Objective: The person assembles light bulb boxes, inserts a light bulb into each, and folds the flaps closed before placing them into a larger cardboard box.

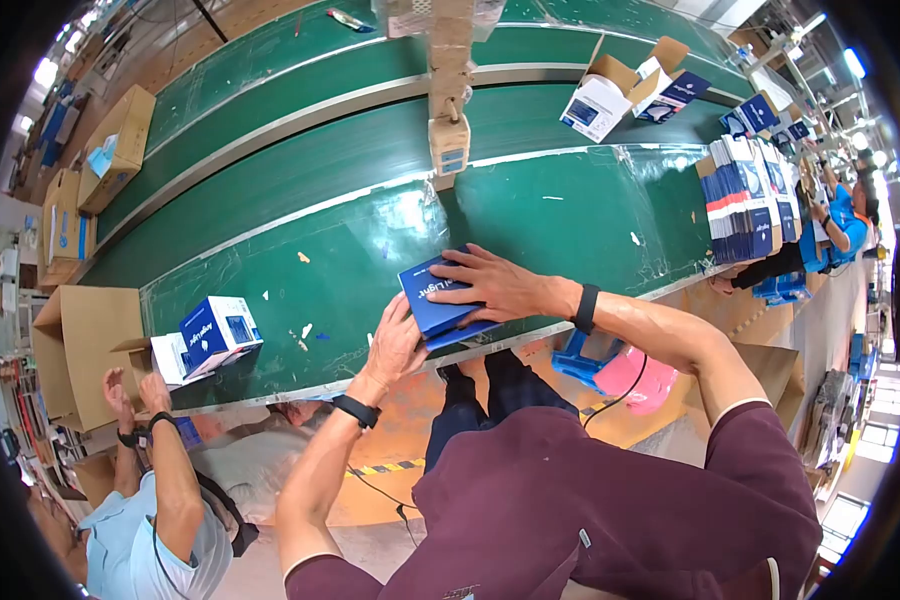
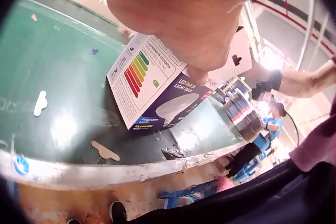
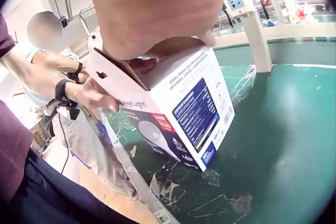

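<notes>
A blue-and-white light bulb box stands on the green bench near its front edge, printed with a bulb picture and an energy chart. My left hand holds the box at its left side, with the thumb near the front. Across the blue top lie the spread fingers of my right hand. In the right wrist view, a flap on the box stands partly raised, and its brown inside shows beneath my right hand. My left hand covers part of the top in the left wrist view.
On the left, another bulb box sits beside an open carton, near another person's hands. Stacked flat boxes are at the right. Open boxes stand beyond a post. Paper scraps dot the bench.
</notes>
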Tool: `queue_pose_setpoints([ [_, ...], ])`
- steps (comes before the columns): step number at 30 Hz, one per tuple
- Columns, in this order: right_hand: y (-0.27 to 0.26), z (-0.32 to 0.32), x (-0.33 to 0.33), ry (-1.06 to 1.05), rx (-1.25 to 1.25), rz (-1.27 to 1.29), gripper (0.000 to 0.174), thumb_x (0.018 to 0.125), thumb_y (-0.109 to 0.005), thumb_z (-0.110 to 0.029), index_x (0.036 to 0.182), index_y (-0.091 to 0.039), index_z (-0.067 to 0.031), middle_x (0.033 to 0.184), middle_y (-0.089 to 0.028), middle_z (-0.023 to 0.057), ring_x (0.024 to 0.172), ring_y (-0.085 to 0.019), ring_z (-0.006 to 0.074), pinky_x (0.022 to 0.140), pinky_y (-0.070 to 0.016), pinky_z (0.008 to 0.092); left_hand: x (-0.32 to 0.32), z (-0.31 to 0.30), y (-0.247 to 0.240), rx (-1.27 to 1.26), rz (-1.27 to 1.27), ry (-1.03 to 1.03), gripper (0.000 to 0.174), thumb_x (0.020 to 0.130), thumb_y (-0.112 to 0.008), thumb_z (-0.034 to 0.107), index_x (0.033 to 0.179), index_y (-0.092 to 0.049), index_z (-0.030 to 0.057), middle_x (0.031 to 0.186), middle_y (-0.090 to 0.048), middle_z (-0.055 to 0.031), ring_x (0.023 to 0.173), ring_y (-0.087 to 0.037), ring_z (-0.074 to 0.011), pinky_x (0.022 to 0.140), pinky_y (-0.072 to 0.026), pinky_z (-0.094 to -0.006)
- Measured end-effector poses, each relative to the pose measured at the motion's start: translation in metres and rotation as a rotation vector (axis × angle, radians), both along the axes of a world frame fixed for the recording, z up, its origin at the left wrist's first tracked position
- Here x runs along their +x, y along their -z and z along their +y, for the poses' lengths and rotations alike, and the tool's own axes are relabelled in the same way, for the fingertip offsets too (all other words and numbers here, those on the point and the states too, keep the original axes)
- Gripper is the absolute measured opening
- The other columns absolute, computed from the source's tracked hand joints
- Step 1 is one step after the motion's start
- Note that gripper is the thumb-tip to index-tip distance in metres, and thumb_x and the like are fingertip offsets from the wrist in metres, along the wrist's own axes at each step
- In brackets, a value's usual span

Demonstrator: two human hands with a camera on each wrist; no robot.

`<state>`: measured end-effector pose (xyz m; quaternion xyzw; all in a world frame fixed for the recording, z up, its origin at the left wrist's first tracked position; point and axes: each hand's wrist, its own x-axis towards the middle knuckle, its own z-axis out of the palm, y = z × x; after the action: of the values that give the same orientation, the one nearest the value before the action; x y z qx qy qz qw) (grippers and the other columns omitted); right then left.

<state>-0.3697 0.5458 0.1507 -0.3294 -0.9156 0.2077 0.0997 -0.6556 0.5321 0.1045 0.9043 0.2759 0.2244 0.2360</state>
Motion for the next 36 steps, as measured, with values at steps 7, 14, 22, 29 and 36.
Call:
queue_pose_setpoints([
  [7,0.006,-0.006,-0.002,-0.052,-0.020,0.071,0.065,0.101,-0.063,-0.055,0.160,-0.047,-0.0345,0.169,-0.038,0.0115,0.157,-0.030,0.0421,0.125,-0.0247,0.0672,-0.003,-0.015,0.015,-0.050,-0.054,-0.102,0.067,0.068,-0.078,-0.001,0.134,-0.065,0.0051,0.142,-0.062,-0.0205,0.145,-0.046,-0.0453,0.125,-0.0334,-0.0572],
  [14,0.010,-0.003,-0.002,-0.037,-0.090,0.121,0.057,0.104,-0.062,-0.045,0.158,-0.049,-0.0351,0.169,-0.037,0.0105,0.158,-0.028,0.0418,0.125,-0.0250,0.0678,-0.003,-0.043,0.006,-0.353,-0.252,-0.412,0.071,0.073,-0.072,-0.005,0.142,-0.058,0.0031,0.157,-0.046,-0.0263,0.145,-0.045,-0.0466,0.121,-0.0387,-0.0516],
  [22,0.013,0.001,0.006,-0.158,0.061,-0.052,0.051,0.110,-0.048,-0.047,0.159,-0.049,-0.0311,0.172,-0.033,0.0097,0.162,-0.020,0.0369,0.130,-0.0156,0.0645,0.002,-0.057,0.015,0.069,-0.077,-0.407,0.067,0.078,-0.072,-0.004,0.139,-0.070,0.0238,0.158,-0.049,-0.0239,0.144,-0.050,-0.0448,0.116,-0.0432,-0.0518],
  [29,0.013,-0.010,0.051,-0.273,-0.124,-0.015,0.066,0.103,-0.056,-0.044,0.162,-0.043,-0.0176,0.173,-0.031,0.0126,0.162,-0.024,0.0353,0.133,-0.0139,0.0563,-0.012,-0.054,0.017,0.130,0.046,-0.388,0.063,0.079,-0.074,0.000,0.136,-0.074,0.0271,0.164,-0.043,-0.0256,0.144,-0.051,-0.0449,0.113,-0.0460,-0.0498],
  [36,0.029,-0.030,0.033,-0.208,0.263,-0.133,0.078,0.091,-0.069,-0.034,0.162,-0.040,-0.0220,0.172,-0.034,0.0058,0.162,-0.024,0.0319,0.129,-0.0221,0.0574,0.001,-0.031,0.024,-0.148,-0.127,-0.331,0.051,0.081,-0.080,0.014,0.131,-0.078,0.0257,0.170,-0.024,-0.0357,0.151,-0.042,-0.0499,0.118,-0.0439,-0.0464],
])
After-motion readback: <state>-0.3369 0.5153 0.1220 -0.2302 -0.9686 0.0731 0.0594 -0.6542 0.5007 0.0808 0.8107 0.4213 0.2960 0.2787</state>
